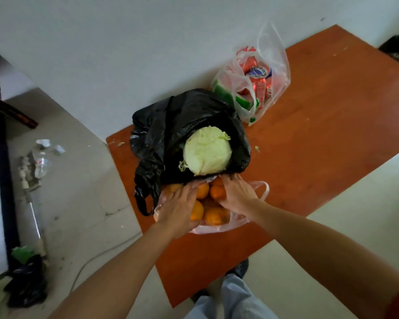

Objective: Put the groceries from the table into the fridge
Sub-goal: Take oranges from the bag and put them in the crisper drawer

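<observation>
Both hands, left hand (179,207) and right hand (236,195), lie spread apart over oranges (213,216), hiding several.

Cabbage (207,151) in bag (171,125) behind oranges (214,215); cans (259,85) far right.

On the smooth orange-brown wood-look table (320,139), a glossy crinkled black plastic bag (171,125) sat beside thin translucent plastic bags (274,72) holding shiny metal cans (259,85).

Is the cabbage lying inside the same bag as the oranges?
No, the cabbage sits in the black bag; the oranges are in a clear one.
</observation>
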A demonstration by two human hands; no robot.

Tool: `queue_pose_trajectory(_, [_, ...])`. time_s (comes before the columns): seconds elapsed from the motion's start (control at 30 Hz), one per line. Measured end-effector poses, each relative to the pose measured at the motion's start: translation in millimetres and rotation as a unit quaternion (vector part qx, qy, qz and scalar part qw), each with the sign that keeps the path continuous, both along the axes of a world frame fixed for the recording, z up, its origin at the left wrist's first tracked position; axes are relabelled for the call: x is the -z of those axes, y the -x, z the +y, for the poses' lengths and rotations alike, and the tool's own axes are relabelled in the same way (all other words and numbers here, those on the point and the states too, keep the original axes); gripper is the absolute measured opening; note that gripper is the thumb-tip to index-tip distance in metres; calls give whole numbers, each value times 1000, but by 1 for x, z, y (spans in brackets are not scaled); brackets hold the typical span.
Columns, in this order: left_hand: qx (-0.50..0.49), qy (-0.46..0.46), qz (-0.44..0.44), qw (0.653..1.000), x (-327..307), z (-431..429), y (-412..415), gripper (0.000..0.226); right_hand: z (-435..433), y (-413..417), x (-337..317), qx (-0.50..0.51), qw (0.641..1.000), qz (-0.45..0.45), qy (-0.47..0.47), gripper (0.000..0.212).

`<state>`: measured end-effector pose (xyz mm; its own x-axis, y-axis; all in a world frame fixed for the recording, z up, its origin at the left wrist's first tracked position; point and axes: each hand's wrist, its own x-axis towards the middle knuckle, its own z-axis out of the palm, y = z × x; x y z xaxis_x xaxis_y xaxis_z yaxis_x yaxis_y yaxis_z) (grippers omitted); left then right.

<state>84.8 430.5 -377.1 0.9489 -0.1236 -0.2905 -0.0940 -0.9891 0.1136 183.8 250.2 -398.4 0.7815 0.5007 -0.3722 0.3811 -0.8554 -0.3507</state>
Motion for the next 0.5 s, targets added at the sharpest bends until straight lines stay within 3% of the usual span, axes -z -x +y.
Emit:
queue_pose_trajectory(0.27, [-14, 0, 16, 1000, -1, -5, 0, 99, -18, -12, 10, 13, 990, 66, -121, 74])
queue_pose_trajectory(0.4, [37, -38, 6, 999, -6, -14, -1, 92, -45, -20, 0, 129, 963, 125, -201, 36])
queue_pose_trajectory(0.5, [98, -61, -22, 993, -9, -27, -5, 88, -65, -26, -5, 227, 924, 172, -257, 40])
